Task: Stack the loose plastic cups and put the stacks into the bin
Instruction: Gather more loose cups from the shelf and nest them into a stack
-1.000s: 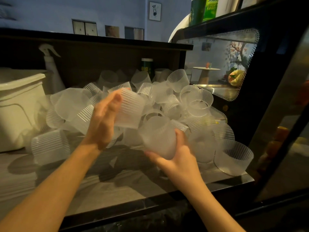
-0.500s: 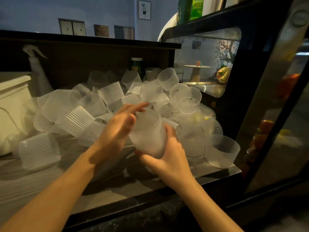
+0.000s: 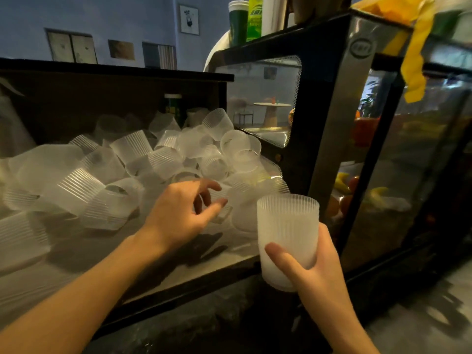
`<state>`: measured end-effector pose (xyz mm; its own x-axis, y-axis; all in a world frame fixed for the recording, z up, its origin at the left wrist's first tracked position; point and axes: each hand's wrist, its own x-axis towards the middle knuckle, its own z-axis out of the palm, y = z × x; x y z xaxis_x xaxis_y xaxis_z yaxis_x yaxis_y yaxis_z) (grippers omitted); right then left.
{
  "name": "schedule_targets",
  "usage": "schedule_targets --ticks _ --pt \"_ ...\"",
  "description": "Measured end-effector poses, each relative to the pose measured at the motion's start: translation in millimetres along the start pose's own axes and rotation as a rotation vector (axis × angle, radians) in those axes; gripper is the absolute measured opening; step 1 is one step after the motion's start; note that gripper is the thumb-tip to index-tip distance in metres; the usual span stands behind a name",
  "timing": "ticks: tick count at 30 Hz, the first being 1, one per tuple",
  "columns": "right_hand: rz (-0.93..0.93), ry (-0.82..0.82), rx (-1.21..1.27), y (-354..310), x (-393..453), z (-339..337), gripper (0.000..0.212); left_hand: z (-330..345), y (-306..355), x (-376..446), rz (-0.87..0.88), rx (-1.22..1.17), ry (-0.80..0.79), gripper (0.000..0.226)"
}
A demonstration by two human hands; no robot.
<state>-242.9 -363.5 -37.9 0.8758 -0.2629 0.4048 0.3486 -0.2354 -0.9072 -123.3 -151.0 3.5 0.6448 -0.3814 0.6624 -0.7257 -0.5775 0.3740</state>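
Display case (image 3: 332, 103): black-framed, glass-fronted, standing at the right of the scene. Fruit is visible behind its near glass panel, blurred. Green containers (image 3: 246, 19) stand on its top, far side; yellow material (image 3: 413, 54) hangs over its upper right corner.

Tabletop (image 3: 84, 254): pale surface with a dark near edge, running left from the case and backed by a dark panel (image 3: 102, 98).

Pile of loose cups (image 3: 143, 159): translucent ribbed plastic, heaped across the tabletop from the left edge of the view to the side of the case. The cups lie tipped at all angles, many touching. A green-labelled can (image 3: 173, 106) stands behind the heap against the panel.

Held stack of cups (image 3: 287, 238): upright, mouth up, off the tabletop, near and to the right of the pile, in front of the case's lower corner. How many cups are nested in it cannot be determined.

Right hand (image 3: 314, 274): grip closed round the lower part of the stack, thumb across its near face, fingers behind.

Left hand (image 3: 181, 215): over the near right part of the pile, fingers spread and loosely curved, grip open and holding nothing. Whether the fingertips touch a cup cannot be determined.

The bin is not in view.
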Motion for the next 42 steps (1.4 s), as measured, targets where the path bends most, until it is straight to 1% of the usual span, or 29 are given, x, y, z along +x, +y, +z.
schedule_targets --ticks 2,3,5,8,11,13,14,16,18,20,21,23,25,27,28,30,31,33,35,38,40,42 --pt "0.019 0.062 -0.034 5 -4 -15 0.078 19 22 6 0.012 -0.019 -0.028 0.030" --pt "0.028 0.091 -0.044 7 -6 -21 0.078 30 32 9 0.018 -0.021 -0.053 0.032" --pt "0.049 0.128 -0.054 9 -9 -30 0.074 51 47 14 0.013 -0.004 -0.085 0.040" --pt "0.086 0.158 -0.084 14 -13 -44 0.074 76 65 21 -0.031 0.037 -0.073 0.055" --pt "0.120 0.195 -0.110 22 -19 -55 0.082 90 82 24 -0.079 0.252 -0.106 0.075" --pt "0.136 0.210 -0.102 27 -23 -60 0.082 97 92 27 -0.117 0.420 -0.145 0.086" --pt "0.142 0.213 -0.099 30 -24 -62 0.082 101 97 28 -0.129 0.490 -0.163 0.087" --pt "0.154 0.214 -0.100 34 -26 -65 0.082 108 105 30 -0.140 0.598 -0.187 0.081" --pt "0.162 0.208 -0.102 36 -26 -66 0.083 112 109 30 -0.157 0.627 -0.205 0.075" --pt "0.160 0.200 -0.100 36 -25 -67 0.085 112 108 31 -0.179 0.567 -0.209 0.071" --pt "0.158 0.196 -0.103 36 -25 -68 0.087 110 106 30 -0.195 0.493 -0.204 0.071" --pt "0.164 0.171 -0.127 35 -22 -70 0.088 102 99 31 -0.230 0.243 -0.172 0.073" --pt "0.189 0.114 -0.154 34 -20 -72 0.086 90 89 31 -0.264 -0.064 -0.140 0.071" --pt "0.202 0.041 -0.188 33 -16 -71 0.080 79 77 30 -0.298 -0.356 -0.139 0.069" --pt "0.197 0.000 -0.217 32 -14 -70 0.075 73 71 29 -0.314 -0.488 -0.147 0.071" --pt "0.166 -0.079 -0.289 30 -10 -65 0.071 66 61 25 -0.309 -0.663 -0.167 0.079" --pt "0.146 -0.109 -0.324 28 -7 -63 0.071 64 58 22 -0.288 -0.700 -0.180 0.080" --pt "0.105 -0.144 -0.373 26 -2 -58 0.073 61 55 15 -0.236 -0.697 -0.205 0.078" --pt "0.064 -0.171 -0.402 22 3 -54 0.074 59 56 9 -0.189 -0.595 -0.230 0.075" --pt "0.016 -0.277 -0.465 16 10 -52 0.075 56 65 -3 -0.038 -0.385 -0.261 0.066" --pt "-0.005 -0.305 -0.431 15 10 -51 0.076 58 71 -12 -0.012 -0.372 -0.292 0.064" --pt "-0.022 -0.283 -0.372 15 8 -50 0.077 65 73 -19 0.001 -0.369 -0.325 0.072"
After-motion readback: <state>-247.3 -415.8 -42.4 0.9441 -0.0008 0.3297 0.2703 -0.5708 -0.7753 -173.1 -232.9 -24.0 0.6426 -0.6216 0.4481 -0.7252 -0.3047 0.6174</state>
